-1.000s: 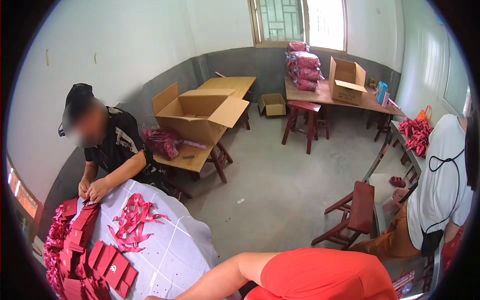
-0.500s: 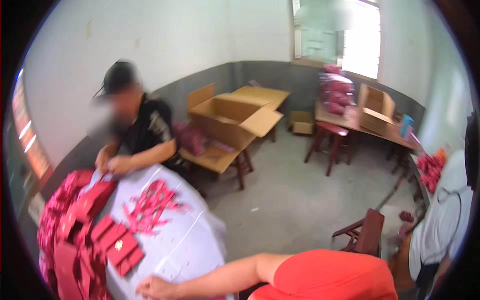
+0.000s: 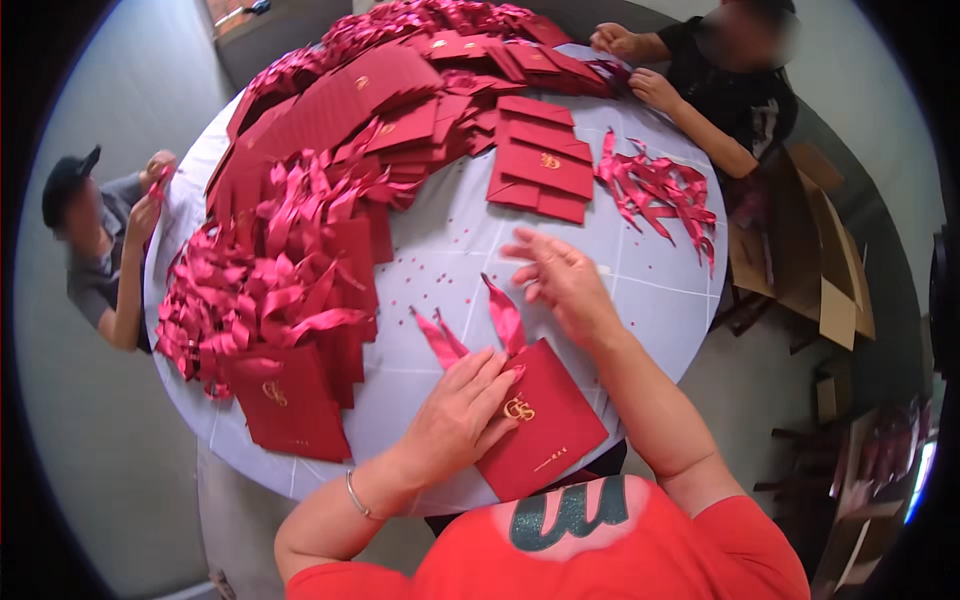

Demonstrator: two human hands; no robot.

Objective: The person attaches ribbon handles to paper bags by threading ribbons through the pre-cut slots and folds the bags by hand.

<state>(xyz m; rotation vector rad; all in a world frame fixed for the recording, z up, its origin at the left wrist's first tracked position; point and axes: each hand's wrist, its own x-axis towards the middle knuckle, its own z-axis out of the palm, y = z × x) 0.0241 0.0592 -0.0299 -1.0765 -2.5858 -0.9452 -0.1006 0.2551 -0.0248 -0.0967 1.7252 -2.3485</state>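
A flat red paper gift bag (image 3: 550, 425) with a gold emblem lies tilted on the cloth-covered table in front of me. Two pink ribbon ends (image 3: 506, 315) stick out past its top edge. My left hand (image 3: 455, 405) lies flat over the bag's upper left corner, its fingers stretched and close together. Beyond the bag, my right hand (image 3: 562, 282) hovers over the cloth with its fingers apart and nothing visible in them. A thin bracelet (image 3: 360, 495) circles my left wrist.
Left of my hands stand stacked red bags (image 3: 300, 405) topped by tangled pink ribbons (image 3: 270, 280). More bags (image 3: 540, 165) and loose ribbons (image 3: 660, 190) lie farther back. One person (image 3: 110, 240) works at the left, another (image 3: 720, 80) at the far right. Cardboard boxes (image 3: 840, 270) stand beyond the table.
The view has swung from the room down to the table. Both my hands now show in front of me, the left on the red gift bag; earlier only one outstretched arm showed.
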